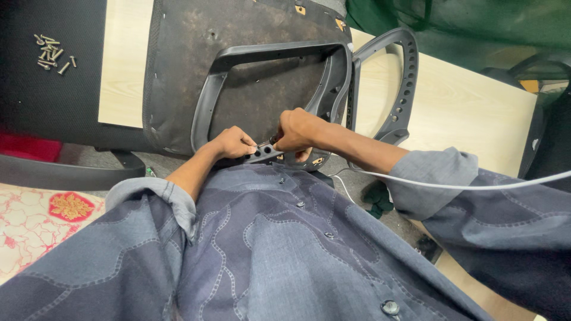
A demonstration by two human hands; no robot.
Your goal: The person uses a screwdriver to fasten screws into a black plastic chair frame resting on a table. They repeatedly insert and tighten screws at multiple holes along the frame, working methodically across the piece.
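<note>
On wooden floor, both hands' grips clamp a screwdriver (266, 142) against the armrest (267, 77).

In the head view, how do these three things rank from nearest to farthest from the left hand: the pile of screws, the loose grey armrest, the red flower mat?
From the left hand:
1. Loose grey armrest, up and to the right.
2. Red flower mat, lower left.
3. Pile of screws, far upper left.
</note>
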